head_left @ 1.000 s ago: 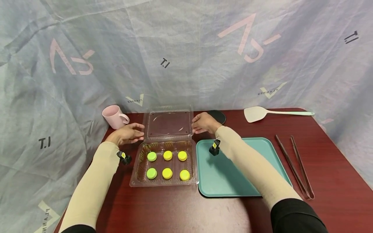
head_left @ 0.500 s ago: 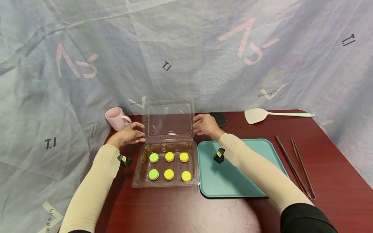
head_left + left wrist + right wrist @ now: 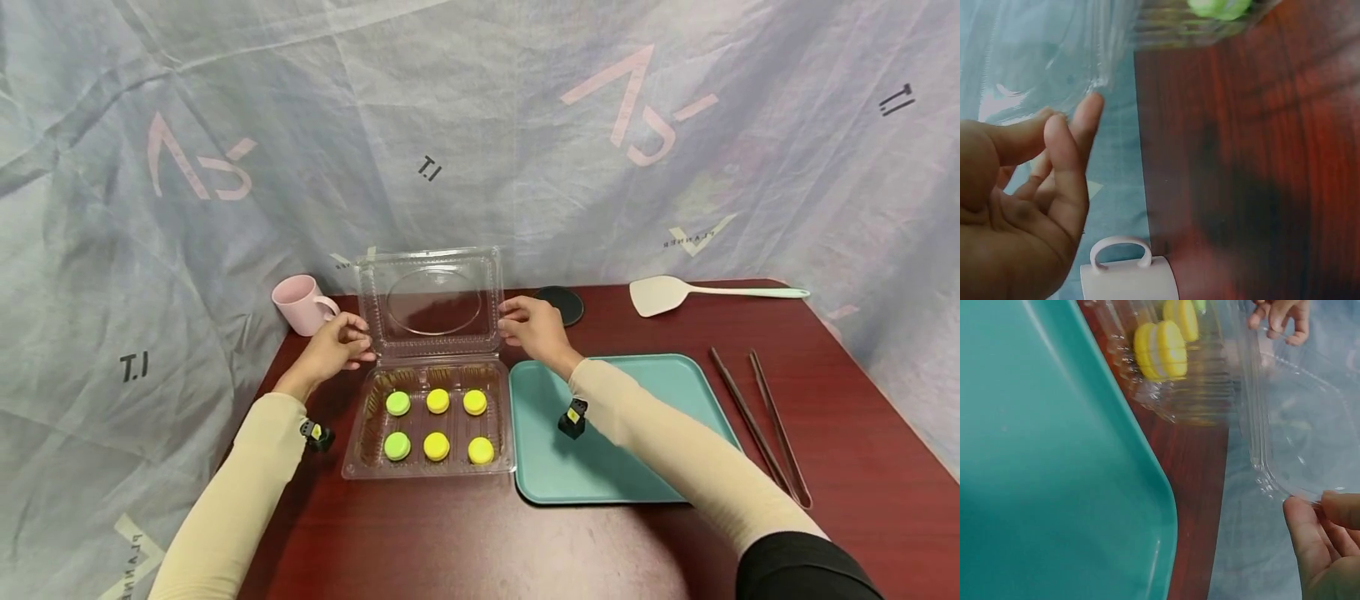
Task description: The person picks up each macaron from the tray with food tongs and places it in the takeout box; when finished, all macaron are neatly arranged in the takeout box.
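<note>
A clear plastic clamshell box [image 3: 352, 472] stands on the table with its hinged lid [image 3: 435, 321] raised, leaning up at the back. Inside the base lie macarons: two green macarons [image 3: 397, 403] in the left column and several yellow macarons [image 3: 437, 447] to their right. My left hand [image 3: 326, 352] pinches the lid's left edge between thumb and fingers, its fingertips [image 3: 1090, 106] low near the hinge corner. On the opposite side my right hand [image 3: 538, 333] pinches the right edge, the thumb [image 3: 1342, 509] over the clear rim.
A teal tray [image 3: 600, 475] adjoins the box's right side. Metal tongs [image 3: 780, 433] lie right of it, a white spatula [image 3: 660, 296] behind. A pink mug [image 3: 298, 305] stands beside my left hand, and a black round coaster [image 3: 566, 307] lies behind my right.
The lid has swung up from lying back to nearly upright, both hands rising slightly with it at its side edges. The macarons and the other things stay put.
</note>
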`<action>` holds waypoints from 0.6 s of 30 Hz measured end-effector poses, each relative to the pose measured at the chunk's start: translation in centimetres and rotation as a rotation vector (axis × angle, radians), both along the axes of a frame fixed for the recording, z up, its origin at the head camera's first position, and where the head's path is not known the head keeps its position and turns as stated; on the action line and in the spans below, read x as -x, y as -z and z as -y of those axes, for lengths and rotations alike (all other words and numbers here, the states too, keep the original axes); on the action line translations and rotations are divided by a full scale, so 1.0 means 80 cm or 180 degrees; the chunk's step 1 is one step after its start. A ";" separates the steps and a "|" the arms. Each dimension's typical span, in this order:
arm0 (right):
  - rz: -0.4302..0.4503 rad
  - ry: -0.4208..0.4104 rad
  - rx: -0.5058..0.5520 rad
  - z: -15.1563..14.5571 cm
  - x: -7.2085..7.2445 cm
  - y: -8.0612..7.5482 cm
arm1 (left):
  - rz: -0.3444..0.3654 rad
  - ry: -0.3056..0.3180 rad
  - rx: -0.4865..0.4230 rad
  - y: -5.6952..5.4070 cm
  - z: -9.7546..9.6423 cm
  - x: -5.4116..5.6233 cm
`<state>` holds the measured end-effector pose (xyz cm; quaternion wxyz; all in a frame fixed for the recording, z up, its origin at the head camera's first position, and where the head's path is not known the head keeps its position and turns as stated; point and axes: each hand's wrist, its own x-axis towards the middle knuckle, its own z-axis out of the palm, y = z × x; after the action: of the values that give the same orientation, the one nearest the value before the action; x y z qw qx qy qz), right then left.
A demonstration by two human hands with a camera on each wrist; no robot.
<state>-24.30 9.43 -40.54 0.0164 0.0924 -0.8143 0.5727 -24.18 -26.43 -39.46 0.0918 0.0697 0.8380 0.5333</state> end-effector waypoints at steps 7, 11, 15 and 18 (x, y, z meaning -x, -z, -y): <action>-0.0337 -0.0006 0.0000 -0.003 -0.018 0.003 | -0.0184 -0.0027 -0.0177 0.005 0.002 -0.012; -0.0413 0.0007 -0.0167 -0.008 -0.033 0.002 | -0.0199 0.0099 -0.0394 0.007 0.004 -0.019; -0.0537 -0.0014 -0.0502 -0.012 -0.050 0.001 | -0.0124 0.0139 -0.0536 0.010 0.008 -0.028; -0.0600 -0.0136 -0.0694 -0.014 -0.062 -0.001 | -0.0004 0.0104 -0.0598 0.010 0.011 -0.037</action>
<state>-19.35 10.54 -40.49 0.0704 0.1643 -0.8644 0.4699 -21.26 -27.30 -40.25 0.0930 0.0920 0.7831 0.6079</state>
